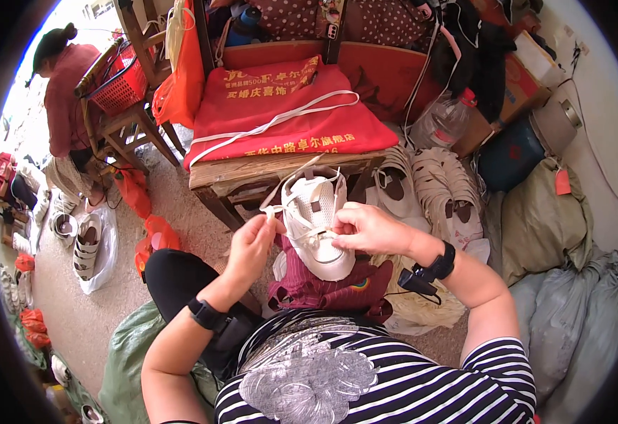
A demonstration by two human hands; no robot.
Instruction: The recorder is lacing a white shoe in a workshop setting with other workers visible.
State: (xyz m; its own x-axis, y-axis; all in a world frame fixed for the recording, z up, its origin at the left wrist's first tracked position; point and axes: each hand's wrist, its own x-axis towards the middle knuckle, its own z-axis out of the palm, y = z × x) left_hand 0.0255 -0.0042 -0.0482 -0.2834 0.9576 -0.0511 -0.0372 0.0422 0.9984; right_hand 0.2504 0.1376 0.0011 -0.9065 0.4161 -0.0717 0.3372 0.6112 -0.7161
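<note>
A white shoe, toe toward the person, sits between the hands, above a maroon cloth. The left hand pinches a lace just beside it; the right hand, fingertips together, pinches lacing on its right side. The shoe's heel end comes right by the near edge of the wooden surface, which a red bag mostly covers. Strappy shoes and sacks crowd the right. Leftward, bare floor leaves some room before an orange bag.
</note>
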